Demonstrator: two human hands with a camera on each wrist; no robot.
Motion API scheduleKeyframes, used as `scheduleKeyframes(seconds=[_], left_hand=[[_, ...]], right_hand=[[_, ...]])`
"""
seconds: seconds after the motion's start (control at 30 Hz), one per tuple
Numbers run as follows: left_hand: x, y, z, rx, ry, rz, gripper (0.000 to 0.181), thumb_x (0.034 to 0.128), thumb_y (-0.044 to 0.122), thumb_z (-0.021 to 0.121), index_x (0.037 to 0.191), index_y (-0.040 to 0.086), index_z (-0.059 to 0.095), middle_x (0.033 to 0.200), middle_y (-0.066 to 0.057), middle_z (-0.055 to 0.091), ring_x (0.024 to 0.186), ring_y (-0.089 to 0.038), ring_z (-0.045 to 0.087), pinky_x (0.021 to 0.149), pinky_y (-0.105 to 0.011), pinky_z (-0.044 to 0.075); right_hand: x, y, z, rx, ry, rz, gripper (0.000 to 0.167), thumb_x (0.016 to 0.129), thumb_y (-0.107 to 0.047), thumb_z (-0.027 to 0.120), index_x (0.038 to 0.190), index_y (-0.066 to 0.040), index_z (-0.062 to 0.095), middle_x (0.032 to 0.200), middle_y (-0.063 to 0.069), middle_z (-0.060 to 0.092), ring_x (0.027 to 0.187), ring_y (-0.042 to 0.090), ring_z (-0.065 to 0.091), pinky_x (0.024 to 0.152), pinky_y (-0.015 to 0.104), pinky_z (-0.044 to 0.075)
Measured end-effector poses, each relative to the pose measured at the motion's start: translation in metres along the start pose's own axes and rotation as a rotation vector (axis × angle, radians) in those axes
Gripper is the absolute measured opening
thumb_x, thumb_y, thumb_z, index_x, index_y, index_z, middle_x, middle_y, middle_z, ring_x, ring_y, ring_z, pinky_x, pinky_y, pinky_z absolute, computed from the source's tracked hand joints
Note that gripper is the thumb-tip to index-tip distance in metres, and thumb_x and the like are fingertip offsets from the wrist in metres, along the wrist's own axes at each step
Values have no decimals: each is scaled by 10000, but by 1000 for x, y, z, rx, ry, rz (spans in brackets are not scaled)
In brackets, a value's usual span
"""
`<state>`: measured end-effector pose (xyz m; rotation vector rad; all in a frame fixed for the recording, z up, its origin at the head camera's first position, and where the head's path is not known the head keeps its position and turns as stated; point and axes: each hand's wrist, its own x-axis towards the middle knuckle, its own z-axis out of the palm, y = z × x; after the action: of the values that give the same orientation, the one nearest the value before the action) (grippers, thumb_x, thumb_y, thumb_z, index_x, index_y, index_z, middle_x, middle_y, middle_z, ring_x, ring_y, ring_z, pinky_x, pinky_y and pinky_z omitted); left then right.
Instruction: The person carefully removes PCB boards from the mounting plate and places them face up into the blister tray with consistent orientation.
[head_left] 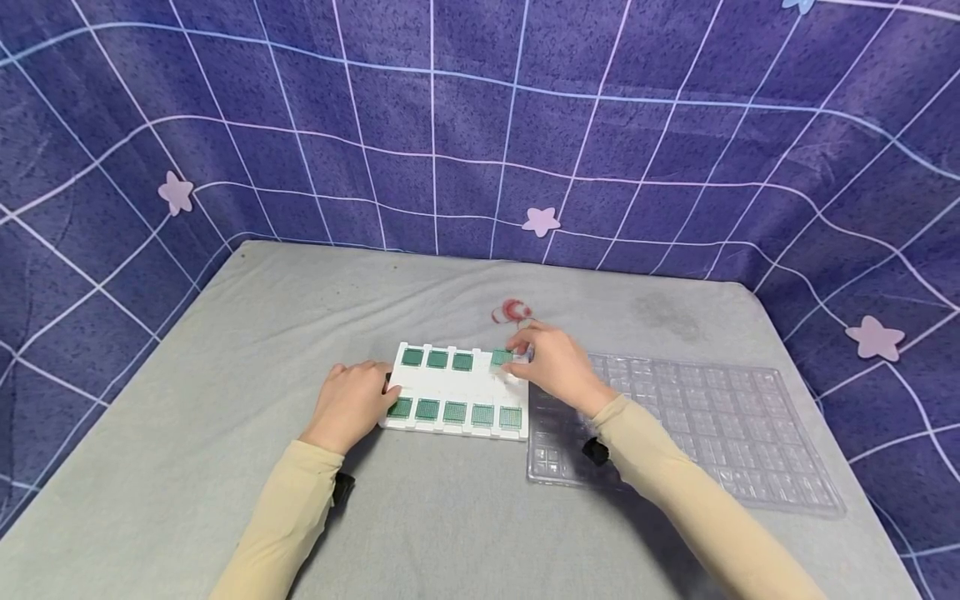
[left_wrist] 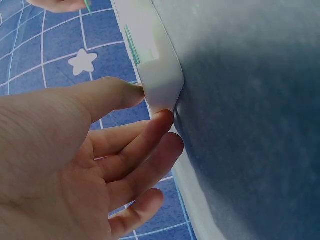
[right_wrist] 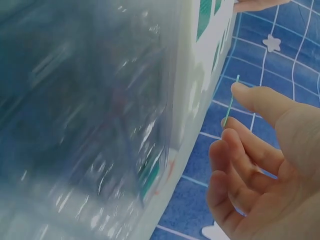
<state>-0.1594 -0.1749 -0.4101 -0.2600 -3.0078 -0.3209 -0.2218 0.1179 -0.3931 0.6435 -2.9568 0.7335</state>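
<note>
Purple-blue fabric curtain (head_left: 480,117) with a pale line grid and pale star shapes (head_left: 541,222) encloses the back and both sides. Table (head_left: 435,517) is covered in light grey, wrinkled cloth; a red crescent-like mark (head_left: 514,310) shows on it beyond the right hand (head_left: 553,360).

Centre of table: white rectangular holder (head_left: 442,383), lying flat, with two rows of small square green perforated boards. Near row: five boards (head_left: 454,412). Far row: three boards (head_left: 438,359) seated toward the left, then a bare white stretch.

Left hand (head_left: 352,402): pinches the left end of the holder between thumb and a finger, the other fingers loosely bent.

Right hand: thumb and index fingertips nearly together, gripping one thin green square board (head_left: 501,357) by its edges, over the right end of the far row. Right wrist view shows this board edge-on, raised clear of the holder.

Right of holder, just beside it: transparent plastic tray (head_left: 750,433) moulded into many small compartments, partly under the right forearm. Right wrist view also shows a green patch (right_wrist: 151,177) at the tray's edge, possibly another board; glare makes this uncertain.

Both arms wear beige sleeves (head_left: 281,517).
</note>
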Motion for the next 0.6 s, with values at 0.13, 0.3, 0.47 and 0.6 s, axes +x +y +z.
scheduleKeyframes(seconds=[0.13,0.3,0.47,0.6], left_hand=[[0,0,0,-3,1,2,137,912,211,731,914,75,713,787,-47,666,673,-195,573,720,-380,352],[0,1,0,-5,-6,0,142,913,209,731,933,69,717,789,-42,665,668,-187,567,729,-387,359],[-1,1,0,1,-3,3,130,913,203,728,909,74,710,783,-41,663,666,-190,571,728,-395,367],[0,0,0,-1,-4,-1,132,912,203,726,913,72,709,790,-46,665,675,-197,578,731,-396,368]], right_hand=[[-6,9,-8,29,15,-3,310,825,-317,839,1071,-143,768,961,7,706,751,103,630,676,290,496],[-14,23,-22,58,23,-1,302,837,-281,832,1081,-117,762,974,24,696,758,122,624,675,292,490],[-20,39,-31,70,39,12,279,848,-261,823,1073,-108,759,975,39,689,767,142,622,651,281,474],[-23,52,-35,58,55,19,279,847,-246,824,1075,-100,756,968,50,692,763,149,618,653,278,463]])
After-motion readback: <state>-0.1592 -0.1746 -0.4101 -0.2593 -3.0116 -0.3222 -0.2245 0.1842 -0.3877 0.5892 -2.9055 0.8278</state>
